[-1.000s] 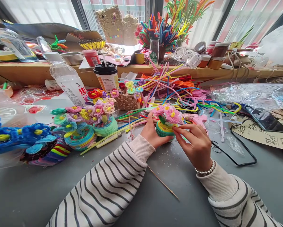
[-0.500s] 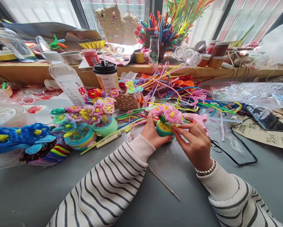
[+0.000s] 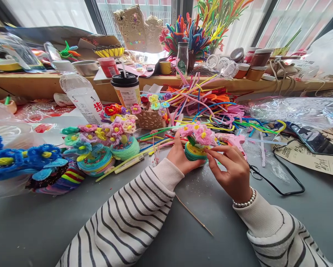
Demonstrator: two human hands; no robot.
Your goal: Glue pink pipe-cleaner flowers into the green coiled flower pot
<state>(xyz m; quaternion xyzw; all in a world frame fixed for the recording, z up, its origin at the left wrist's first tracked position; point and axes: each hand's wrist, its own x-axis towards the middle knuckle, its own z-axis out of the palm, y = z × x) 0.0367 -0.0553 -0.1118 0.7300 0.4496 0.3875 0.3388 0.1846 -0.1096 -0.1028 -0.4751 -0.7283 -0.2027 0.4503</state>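
Observation:
A small flower pot [image 3: 193,153], coiled from green and yellow pipe cleaners, stands on the grey table. Fluffy pink pipe-cleaner flowers [image 3: 201,134] with yellow centres rise from it. My left hand [image 3: 180,157] is wrapped around the pot's left and near side, thumb across the front. At the pot's right rim, just under the flowers, my right hand [image 3: 232,171] has thumb and forefinger pinched together. Whatever lies between those fingertips is too small to make out. Behind my right hand, a pink glue gun [image 3: 236,141] is partly hidden.
More pipe-cleaner flower pots [image 3: 95,160] stand to the left. A thin wooden stick [image 3: 194,216] lies in front. Scissors [image 3: 256,172], a black cord [image 3: 290,193] and a phone [image 3: 313,139] are on the right. Behind are loose pipe cleaners [image 3: 211,100], a lidded cup [image 3: 125,91] and a bottle [image 3: 81,98].
The whole view has shifted very slightly. Both hands keep the same hold, with the right fingertips still at the pot's rim.

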